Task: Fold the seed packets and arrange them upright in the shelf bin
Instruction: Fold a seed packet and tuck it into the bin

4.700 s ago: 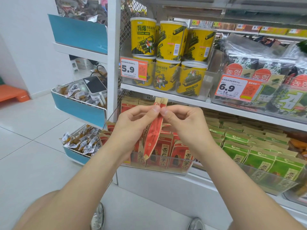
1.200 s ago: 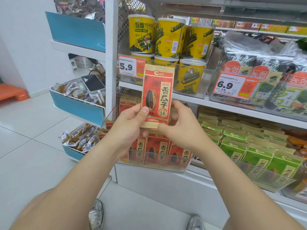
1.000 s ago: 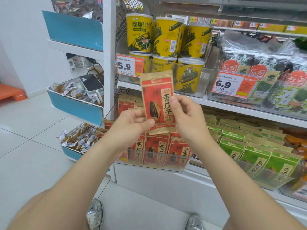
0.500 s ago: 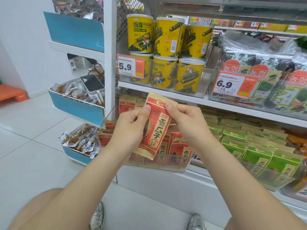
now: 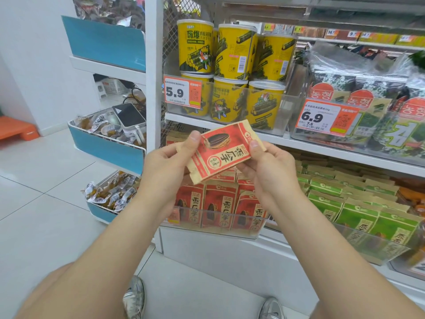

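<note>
Hands both grip one seed packet (image 5: 224,153). Our left hand (image 5: 167,166) pinches its left end, thumb on the printed face, fingers curled behind. Our right hand (image 5: 269,171) pinches the right end the same way, thumb near the brown edge. We see the packet turned sideways and tilted, right end higher, with the red face and seed picture toward the camera. It is held in the air above the shelf bin (image 5: 213,229), not touching it. We cannot tell whether it carries a fold.

Just below the hands, the clear bin sits at the front of the shelving. Red seed packets (image 5: 220,203) stand upright in it, faces forward, and three fronts show through the clear wall. More red and brown packet tops sit behind them, partly hidden by our hands. Right of that bin, green packets (image 5: 356,217) stand upright in rows behind another clear front.

One level up we note yellow canisters (image 5: 234,51) stacked two high in a clear tray (image 5: 282,107), with a 5.9 price tag (image 5: 182,92) at its front left. Right of them, seaweed bags (image 5: 368,88) sit behind a 6.9 price tag (image 5: 326,118).

Left of the white upright (image 5: 153,65), blue side bins (image 5: 105,148) hold small wrapped snacks. A white device (image 5: 128,116) with a dark screen lies on the middle one. Pale floor tiles (image 5: 46,203) lie below, and two shoes (image 5: 134,298) show at the bottom edge.
</note>
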A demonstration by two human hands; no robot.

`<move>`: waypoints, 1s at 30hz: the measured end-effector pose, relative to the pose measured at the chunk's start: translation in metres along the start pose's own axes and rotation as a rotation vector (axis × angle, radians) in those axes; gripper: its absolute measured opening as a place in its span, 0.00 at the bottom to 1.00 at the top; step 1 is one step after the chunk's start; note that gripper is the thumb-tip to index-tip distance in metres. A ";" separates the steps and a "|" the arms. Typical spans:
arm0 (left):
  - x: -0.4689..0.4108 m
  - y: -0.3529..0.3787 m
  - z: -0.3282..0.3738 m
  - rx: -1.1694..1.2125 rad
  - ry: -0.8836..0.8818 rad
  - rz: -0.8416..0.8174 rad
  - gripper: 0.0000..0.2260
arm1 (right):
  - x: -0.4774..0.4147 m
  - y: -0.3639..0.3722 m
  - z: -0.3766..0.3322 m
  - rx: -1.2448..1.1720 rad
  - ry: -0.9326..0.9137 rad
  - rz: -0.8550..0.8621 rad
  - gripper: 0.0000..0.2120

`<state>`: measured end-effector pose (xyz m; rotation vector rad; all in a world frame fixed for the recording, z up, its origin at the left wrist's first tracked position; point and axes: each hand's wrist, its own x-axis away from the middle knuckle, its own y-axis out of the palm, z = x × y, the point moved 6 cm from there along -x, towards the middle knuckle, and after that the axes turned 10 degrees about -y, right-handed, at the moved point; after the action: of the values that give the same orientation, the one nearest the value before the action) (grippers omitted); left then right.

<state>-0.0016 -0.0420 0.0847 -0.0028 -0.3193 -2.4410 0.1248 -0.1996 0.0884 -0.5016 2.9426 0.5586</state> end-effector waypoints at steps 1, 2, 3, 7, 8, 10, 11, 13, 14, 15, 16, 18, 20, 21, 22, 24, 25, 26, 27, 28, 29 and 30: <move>0.001 -0.001 0.001 0.049 0.009 0.015 0.19 | -0.001 0.000 -0.001 0.012 0.018 -0.024 0.08; 0.002 -0.003 0.001 0.084 0.027 0.043 0.19 | 0.000 0.002 -0.002 0.038 0.040 -0.070 0.06; 0.002 -0.005 0.002 0.093 0.051 0.084 0.19 | 0.001 0.003 -0.004 0.103 0.055 -0.128 0.06; 0.003 -0.014 0.011 -0.009 0.209 0.229 0.23 | 0.006 0.007 -0.005 0.643 -0.093 -0.260 0.15; 0.004 -0.014 0.014 -0.025 0.244 0.228 0.21 | 0.008 0.009 -0.004 0.686 -0.142 -0.251 0.18; 0.006 -0.012 0.018 -0.052 0.283 0.217 0.16 | 0.010 0.012 -0.001 0.673 -0.175 -0.233 0.28; 0.008 -0.010 0.019 -0.073 0.291 0.215 0.14 | 0.011 0.013 0.000 0.661 -0.177 -0.240 0.30; 0.008 -0.007 0.018 -0.125 0.301 0.214 0.13 | 0.010 0.019 0.002 0.667 -0.224 -0.296 0.24; 0.008 -0.007 0.018 -0.157 0.309 0.220 0.13 | 0.010 0.023 0.002 0.693 -0.253 -0.332 0.16; 0.008 -0.006 0.019 -0.184 0.318 0.226 0.13 | 0.011 0.027 0.002 0.712 -0.281 -0.369 0.10; 0.009 -0.005 0.019 -0.199 0.326 0.230 0.13 | 0.012 0.030 0.003 0.723 -0.314 -0.401 0.08; 0.010 -0.003 0.021 -0.194 0.340 0.231 0.11 | 0.014 0.034 0.001 0.668 -0.365 -0.412 0.08; 0.012 -0.005 0.023 -0.148 0.348 0.233 0.07 | 0.015 0.034 -0.004 0.618 -0.419 -0.368 0.05; 0.011 -0.007 0.023 -0.143 0.349 0.240 0.06 | 0.014 0.032 -0.006 0.626 -0.452 -0.341 0.05; 0.009 -0.008 0.024 -0.177 0.360 0.248 0.06 | 0.013 0.031 -0.008 0.661 -0.491 -0.316 0.06; 0.005 -0.009 0.024 -0.336 0.402 0.261 0.08 | 0.012 0.029 -0.012 0.775 -0.575 -0.277 0.08; 0.004 -0.009 0.024 -0.397 0.421 0.266 0.09 | 0.013 0.029 -0.014 0.805 -0.607 -0.266 0.08; 0.002 -0.010 0.023 -0.415 0.428 0.272 0.10 | 0.014 0.029 -0.016 0.816 -0.622 -0.265 0.08; -0.001 -0.012 0.023 -0.399 0.423 0.281 0.10 | 0.016 0.029 -0.018 0.810 -0.624 -0.263 0.09; -0.003 -0.016 0.022 -0.369 0.409 0.291 0.11 | 0.017 0.028 -0.021 0.804 -0.618 -0.248 0.11; -0.006 -0.020 0.021 -0.327 0.387 0.298 0.12 | 0.016 0.026 -0.022 0.813 -0.597 -0.221 0.15; -0.011 -0.024 0.019 -0.278 0.355 0.298 0.13 | 0.014 0.023 -0.020 0.826 -0.549 -0.196 0.20</move>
<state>-0.0094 -0.0123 0.0969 0.2416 0.1687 -2.1193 0.1026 -0.1908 0.1128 -0.4234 2.2699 -0.4689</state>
